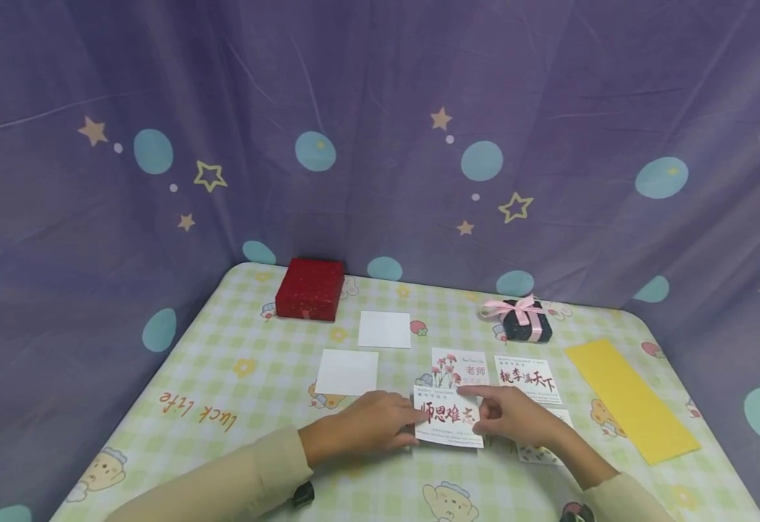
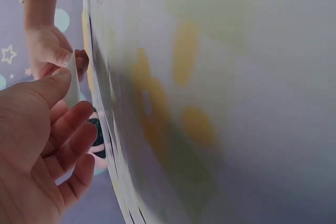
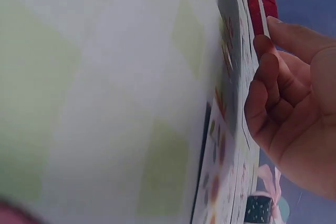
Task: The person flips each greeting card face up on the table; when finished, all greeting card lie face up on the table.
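A white greeting card [image 1: 448, 429] with large red brush-style lettering is held up between both hands, just over the table. My left hand [image 1: 372, 423] pinches its left edge, the thumb lying across it. The right edge sits between the thumb and fingers of my right hand [image 1: 522, 415]. Seen edge-on, the card [image 2: 72, 81] shows as a thin pale strip in the left wrist view. Behind it lies a card with pink flowers [image 1: 444, 371], partly covered. To the right are another red-lettered card [image 1: 529, 378] and a leaf-patterned card [image 1: 535, 454], partly hidden by the right hand.
Two blank white cards [image 1: 384, 330] lie left of centre on the checked tablecloth [image 1: 249, 341]. A red box [image 1: 310, 288] stands at the back left. At the back right is a dark gift box [image 1: 526, 324] with a pink bow. A yellow sheet [image 1: 632, 401] lies at the right.
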Demonstrator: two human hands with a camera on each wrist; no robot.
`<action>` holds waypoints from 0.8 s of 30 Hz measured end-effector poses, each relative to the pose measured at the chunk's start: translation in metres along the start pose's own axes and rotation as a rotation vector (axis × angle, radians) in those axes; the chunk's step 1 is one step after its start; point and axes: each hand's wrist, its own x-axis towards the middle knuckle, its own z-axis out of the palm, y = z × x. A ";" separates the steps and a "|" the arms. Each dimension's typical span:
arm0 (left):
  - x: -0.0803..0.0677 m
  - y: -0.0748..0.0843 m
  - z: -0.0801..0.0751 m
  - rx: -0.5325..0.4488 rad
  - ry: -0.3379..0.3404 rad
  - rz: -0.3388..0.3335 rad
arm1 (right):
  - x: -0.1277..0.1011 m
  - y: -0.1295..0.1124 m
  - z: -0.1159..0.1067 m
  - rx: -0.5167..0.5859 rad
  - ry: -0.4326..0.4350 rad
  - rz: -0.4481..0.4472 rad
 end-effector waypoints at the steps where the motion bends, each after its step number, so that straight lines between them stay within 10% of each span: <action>1: 0.003 0.002 0.000 0.008 -0.006 0.001 | -0.002 0.001 -0.001 -0.002 -0.003 0.005; 24: 0.033 0.015 0.011 0.031 -0.078 0.048 | -0.022 0.017 -0.009 -0.044 -0.027 0.082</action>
